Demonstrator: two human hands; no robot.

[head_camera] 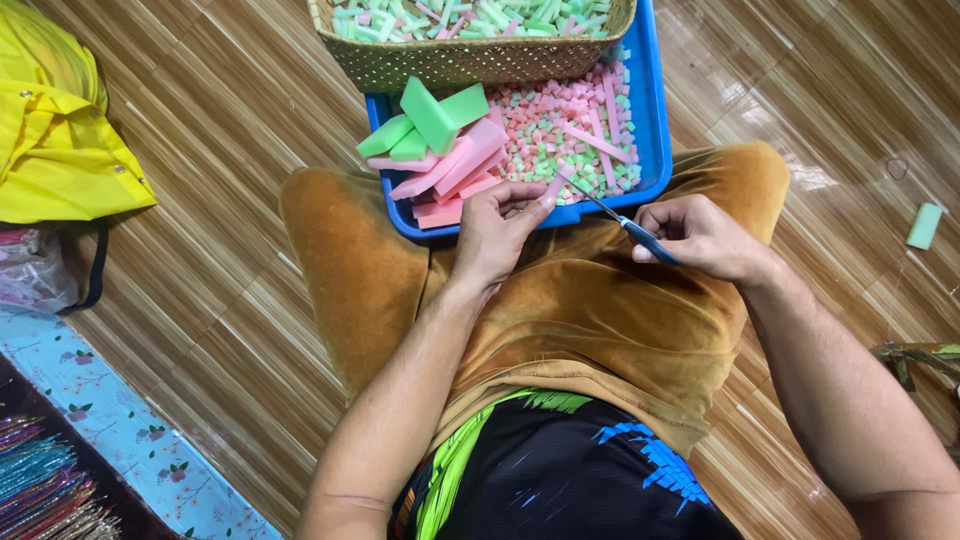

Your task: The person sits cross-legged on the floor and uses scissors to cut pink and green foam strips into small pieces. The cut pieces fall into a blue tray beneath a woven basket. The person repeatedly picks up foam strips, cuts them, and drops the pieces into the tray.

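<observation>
Seated cross-legged on a wood-patterned floor [230,120], in mustard-brown trousers [590,310], with a blue tray [655,120] resting against the knees.

Left hand [497,228] curled, fingers closed around a thin pink foam strip [553,187], pinched between thumb and fingertips and held just over the near rim of the tray. Right hand [700,238] closed around the blue handles of a pair of scissors [622,222], blades pointing up-left and meeting the end of the strip; whether the blades are parted or closed, too small to tell.

Inside the tray, on the right, a heap of small pink and green foam cubes [560,125] with a few longer pink strips lying among them. On the left, a stack of larger pink foam slabs [450,170] topped by green foam blocks [430,115], leaning partly over the tray edge. Behind the tray, touching it, a woven basket [450,60] filled with pale green and pink foam sticks.

Far left on the floor, a yellow garment [55,120]. Far right, well apart from both hands, a single pale green foam piece [924,226].
</observation>
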